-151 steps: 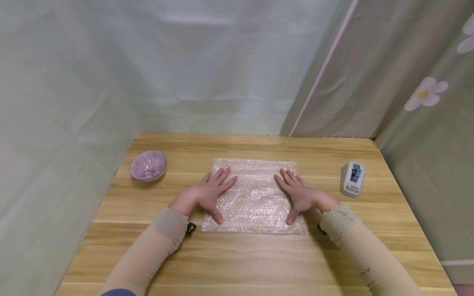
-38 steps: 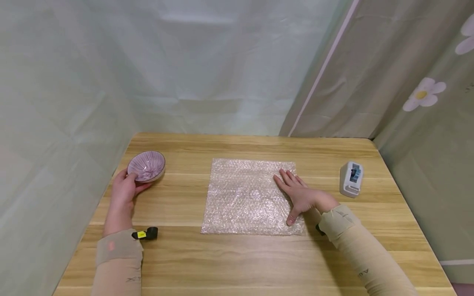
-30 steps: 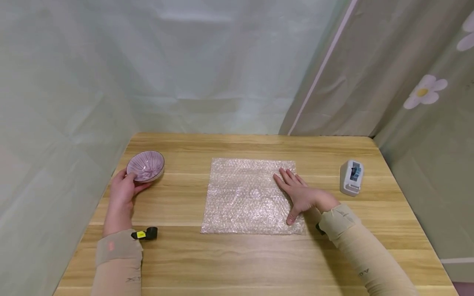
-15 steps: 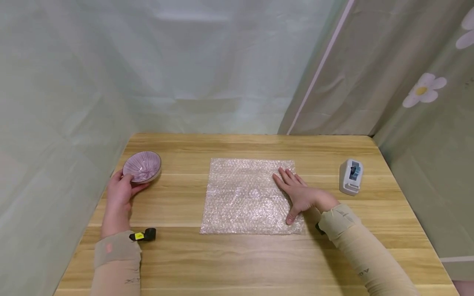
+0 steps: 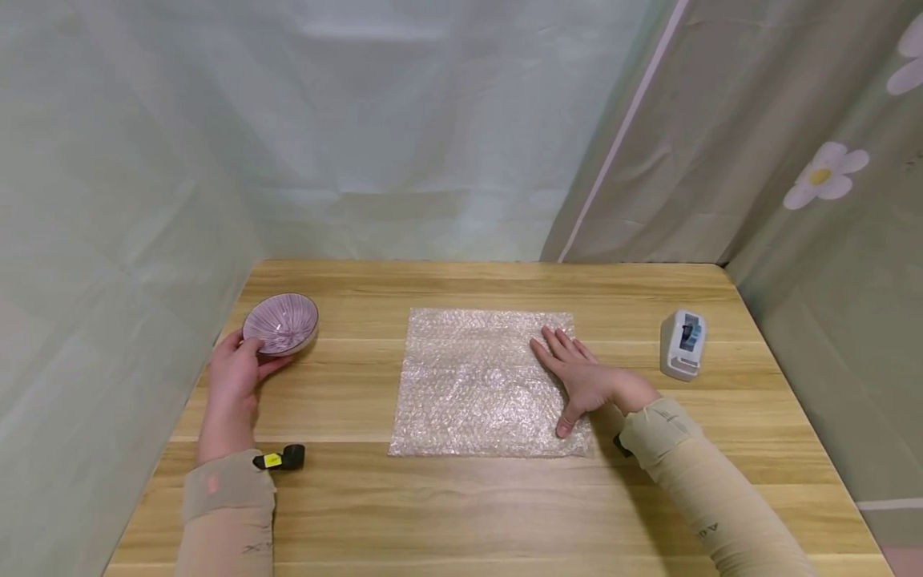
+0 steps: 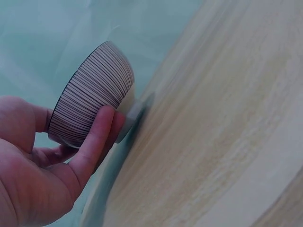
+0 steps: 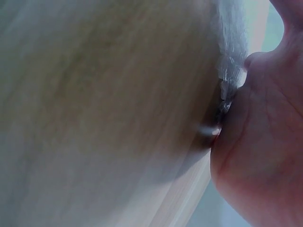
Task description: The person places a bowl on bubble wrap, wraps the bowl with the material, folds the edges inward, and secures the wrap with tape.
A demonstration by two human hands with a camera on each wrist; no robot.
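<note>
At the table's left side my left hand (image 5: pixel 234 370) grips a small bowl (image 5: pixel 281 322) by its near left rim. The bowl is purple-streaked inside with a dark rim. In the left wrist view, fine dark stripes run down the outside of the bowl (image 6: pixel 90 97), and digits of the left hand (image 6: pixel 40 172) lie against its outer wall near the foot. My right hand (image 5: pixel 582 381) rests flat, fingers spread, on the right part of a bubble wrap sheet (image 5: pixel 476 385). The right wrist view shows the palm (image 7: pixel 265 142) close over the edge of the wrap (image 7: pixel 230 42).
A white tape dispenser (image 5: pixel 683 344) with a blue roll stands on the wooden table (image 5: pixel 461 517), right of the bubble wrap. Pale fabric curtains (image 5: pixel 433 136) hang behind and beside the table. A small black device (image 5: pixel 284 458) is strapped at the left wrist.
My left hand has left the bubble wrap, moved left and taken hold of the bowl. Over the last second the bowl shifts only slightly. The right hand stays on the wrap.
</note>
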